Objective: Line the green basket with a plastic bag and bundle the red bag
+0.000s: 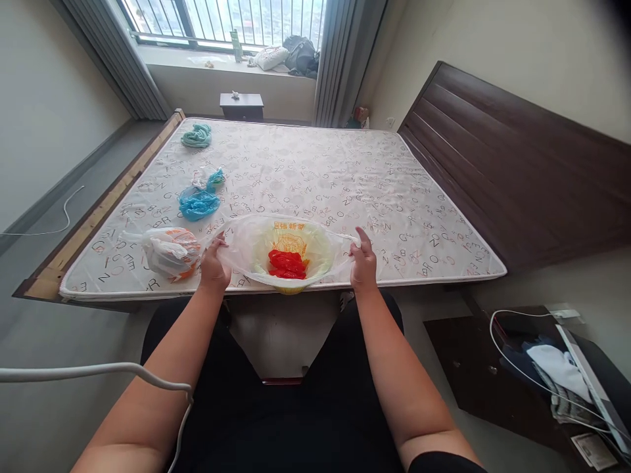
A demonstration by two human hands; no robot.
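Observation:
A translucent white plastic bag (236, 246) with orange print is stretched wide between my two hands at the mattress's near edge. Inside it lies a crumpled bright red plastic bag (287, 265). My left hand (215, 266) is closed on the left side of the bag's rim. On the opposite side, my right hand (363, 263) pinches the rim, its index finger sticking up. Just left of my left hand rests a bunched white plastic bag (170, 253) with orange print. Farther back are a crumpled blue plastic bag (200, 202) and a coiled pale green cloth-like bundle (196, 135).
The patterned mattress (320, 171) sits on a wooden bed frame with a dark headboard (517, 164) at right. A small nightstand (241, 105) stands beyond it. A white cable (98, 373) crosses my left forearm. At lower right, folded clothes (562, 374) lie on dark furniture.

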